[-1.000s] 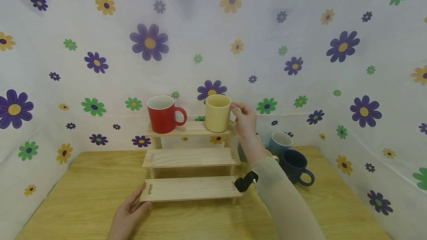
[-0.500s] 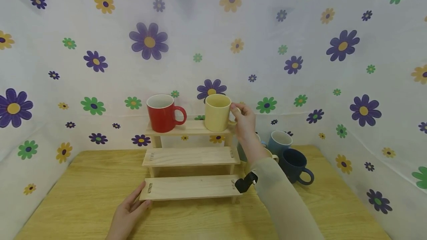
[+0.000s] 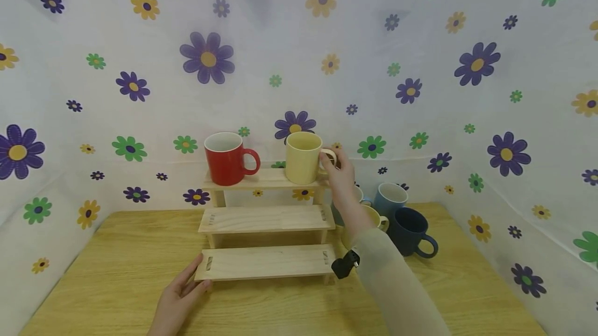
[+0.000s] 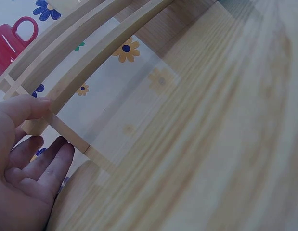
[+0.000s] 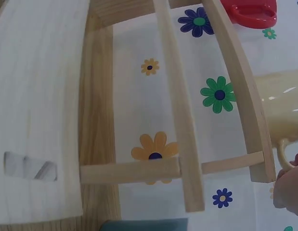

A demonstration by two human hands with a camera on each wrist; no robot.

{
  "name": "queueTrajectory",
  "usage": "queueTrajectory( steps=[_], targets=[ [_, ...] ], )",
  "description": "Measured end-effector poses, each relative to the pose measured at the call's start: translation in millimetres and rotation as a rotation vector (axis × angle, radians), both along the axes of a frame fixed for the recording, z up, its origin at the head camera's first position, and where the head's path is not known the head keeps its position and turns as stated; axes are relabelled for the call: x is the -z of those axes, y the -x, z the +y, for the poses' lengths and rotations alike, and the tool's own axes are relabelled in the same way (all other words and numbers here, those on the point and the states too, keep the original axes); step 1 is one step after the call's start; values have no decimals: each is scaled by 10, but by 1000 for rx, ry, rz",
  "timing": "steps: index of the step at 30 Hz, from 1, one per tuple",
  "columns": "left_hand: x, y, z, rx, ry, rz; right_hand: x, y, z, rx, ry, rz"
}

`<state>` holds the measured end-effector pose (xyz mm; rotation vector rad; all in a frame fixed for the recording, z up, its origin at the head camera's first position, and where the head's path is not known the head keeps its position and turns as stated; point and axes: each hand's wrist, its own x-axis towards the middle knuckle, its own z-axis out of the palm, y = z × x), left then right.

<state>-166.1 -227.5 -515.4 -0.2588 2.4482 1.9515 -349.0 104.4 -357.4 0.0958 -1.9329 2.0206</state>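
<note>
Yellow mug (image 3: 302,162) on top tier, right hand (image 3: 341,175) at handle

Yellow mug seen upright at right end of the top tier of the wooden rack (image 3: 266,263). Its handle is touched by the right hand; whether it is pinched cannot be told. Bottom tier's left end is gripped between thumb and fingers of the left hand (image 3: 176,299). Red mug (image 3: 225,163) is placed upright, top tier, left end. Dark blue mug (image 3: 405,232), light blue mug (image 3: 390,203) and other mugs, partly hidden by the right arm, are grouped on the counter (image 3: 135,253), right of the rack.
</note>
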Motion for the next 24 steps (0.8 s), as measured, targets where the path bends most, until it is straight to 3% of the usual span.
queueTrajectory(
  steps=[9,19,24],
  targets=[
    [-12,-18,3,2,9,9,159,-139,128,34,-132,11],
    [-21,-13,3,8,15,-10,377,-355,395,47,-174,58],
    [-32,-4,9,9,13,-39,508,-504,634,81,-307,15]
  ],
)
